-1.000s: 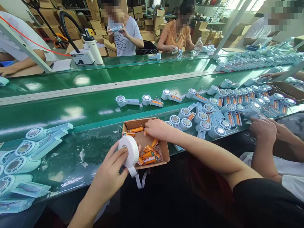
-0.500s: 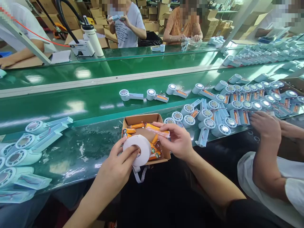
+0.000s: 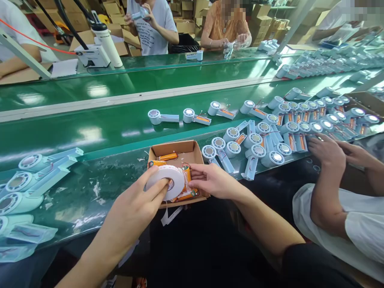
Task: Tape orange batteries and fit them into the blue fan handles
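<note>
Over the near side of the cardboard box, the left hand pinches a white tape roll, fingers in its core. Beside it, above the box, the right hand pinches an orange battery between thumb and fingers (tips partly hidden).

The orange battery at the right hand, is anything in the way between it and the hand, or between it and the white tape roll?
Nothing visible is in the way. The right hand holds the orange battery, right beside the tape roll in the left hand. I can't tell whether battery and roll touch.
</note>
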Available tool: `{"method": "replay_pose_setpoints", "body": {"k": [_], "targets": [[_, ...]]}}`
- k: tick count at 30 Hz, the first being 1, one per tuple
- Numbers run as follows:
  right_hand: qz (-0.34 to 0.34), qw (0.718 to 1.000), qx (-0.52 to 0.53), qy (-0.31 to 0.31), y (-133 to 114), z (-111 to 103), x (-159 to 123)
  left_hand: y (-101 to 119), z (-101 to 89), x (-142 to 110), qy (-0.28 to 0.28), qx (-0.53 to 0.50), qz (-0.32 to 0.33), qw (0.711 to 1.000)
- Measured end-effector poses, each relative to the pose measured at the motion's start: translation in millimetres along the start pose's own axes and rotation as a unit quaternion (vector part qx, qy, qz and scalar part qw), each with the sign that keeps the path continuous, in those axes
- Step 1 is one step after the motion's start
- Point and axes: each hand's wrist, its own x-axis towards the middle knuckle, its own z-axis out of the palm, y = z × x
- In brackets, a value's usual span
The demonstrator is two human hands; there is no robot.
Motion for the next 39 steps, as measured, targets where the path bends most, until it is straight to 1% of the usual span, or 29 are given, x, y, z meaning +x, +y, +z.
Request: {"method": "replay_pose_setpoints", "body": {"k": [1, 2, 3, 5, 7, 8, 10, 12, 13, 14, 15, 17, 19, 21, 22, 23, 25, 26, 27, 29, 30, 31, 32, 34, 35, 36, 37, 39], "targets": [[0.001, 1.0, 0.014, 0.01, 0.2, 2.3, 3.5, 2.3, 0.6, 2.7, 0.003, -0.001, -0.005, 1.0], [-0.009, 0.998, 0.039, 0.043, 1.2, 7.0, 6.3, 6.2, 2.7, 5.0, 0.015, 0.002, -0.014, 1.0], [-0.026, 0.993, 0.074, 0.092, 3.0, 13.6, 8.5, 11.7, 6.2, 6.6, 0.034, 0.008, -0.025, 0.999], [-0.06, 0.966, 0.159, 0.197, 7.8, 28.5, 10.9, 26.6, 16.2, 7.8, 0.089, 0.011, -0.049, 0.995], [-0.076, 0.935, 0.229, 0.259, 10.7, 35.2, 10.9, 42.7, 27.2, 6.5, 0.141, -0.006, -0.082, 0.987], [-0.082, 0.925, 0.249, 0.276, 10.2, 32.5, 10.3, 49.2, 31.8, 5.7, 0.162, -0.021, -0.1, 0.981], [-0.112, 0.908, 0.262, 0.306, 5.2, 14.5, 8.7, 55.5, 37.7, 6.2, 0.185, -0.048, -0.133, 0.973], [-0.157, 0.889, 0.258, 0.345, -3.0, -11.0, 7.5, 51.0, 38.5, 12.4, 0.181, -0.058, -0.141, 0.972], [-0.176, 0.879, 0.256, 0.36, -7.0, -21.8, 7.1, 45.6, 37.4, 18.0, 0.168, -0.062, -0.127, 0.976], [-0.187, 0.874, 0.255, 0.369, -10.2, -29.0, 6.7, 39.0, 35.8, 25.0, 0.152, -0.066, -0.102, 0.981], [-0.19, 0.873, 0.252, 0.372, -12.2, -31.8, 6.0, 32.3, 34.1, 32.6, 0.139, -0.07, -0.071, 0.985], [-0.189, 0.876, 0.241, 0.372, -12.4, -24.8, 3.3, 21.5, 32.2, 47.3, 0.135, -0.075, -0.02, 0.988], [-0.189, 0.881, 0.23, 0.368, -8.9, -7.7, -0.4, 17.1, 33.4, 56.5, 0.147, -0.068, -0.008, 0.987], [-0.184, 0.887, 0.228, 0.357, -5.5, 7.3, -3.5, 19.4, 36.8, 57.4, 0.151, -0.063, -0.019, 0.986], [-0.174, 0.893, 0.229, 0.346, -4.9, 10.3, -4.2, 22.3, 38.3, 55.1, 0.149, -0.064, -0.02, 0.987], [-0.16, 0.901, 0.228, 0.333, -5.5, 9.0, -4.3, 25.7, 39.4, 51.4, 0.144, -0.069, -0.016, 0.987], [-0.139, 0.911, 0.213, 0.325, -10.1, -7.0, -2.9, 31.7, 39.1, 42.2, 0.128, -0.092, 0.012, 0.987], [-0.147, 0.907, 0.203, 0.339, -13.7, -20.1, -1.5, 33.1, 38.0, 37.5, 0.119, -0.106, 0.032, 0.987], [-0.167, 0.895, 0.196, 0.364, -17.6, -34.4, 0.1, 32.6, 36.5, 33.1, 0.109, -0.117, 0.045, 0.986], [-0.213, 0.865, 0.192, 0.413, -24.4, -59.1, 2.6, 24.0, 33.8, 25.7, 0.086, -0.115, 0.035, 0.989], [-0.221, 0.859, 0.193, 0.419, -26.1, -66.1, 2.8, 15.7, 33.2, 22.9, 0.077, -0.108, 0.02, 0.991], [-0.215, 0.866, 0.193, 0.407, -26.3, -68.7, 1.8, 5.2, 33.2, 20.8, 0.064, -0.105, 0.006, 0.992], [-0.198, 0.882, 0.19, 0.383, -24.9, -67.1, -0.5, -7.1, 33.8, 19.8, 0.047, -0.112, -0.001, 0.993], [-0.168, 0.912, 0.177, 0.33, -18.3, -55.8, -8.3, -34.4, 36.8, 23.3, 0.01, -0.155, 0.003, 0.988], [-0.163, 0.919, 0.171, 0.316, -14.0, -49.1, -13.2, -48.5, 39.3, 29.0, -0.001, -0.182, -0.006, 0.983], [-0.159, 0.922, 0.166, 0.312, -9.6, -43.6, -18.2, -62.7, 42.8, 38.3, -0.006, -0.196, -0.032, 0.98], [-0.154, 0.922, 0.161, 0.316, -5.6, -40.3, -23.0, -76.7, 47.4, 51.6, -0.009, -0.188, -0.067, 0.98], [-0.134, 0.922, 0.144, 0.334, 0.4, -40.9, -31.9, -103.3, 60.6, 89.9, -0.02, -0.126, -0.131, 0.983]]}}
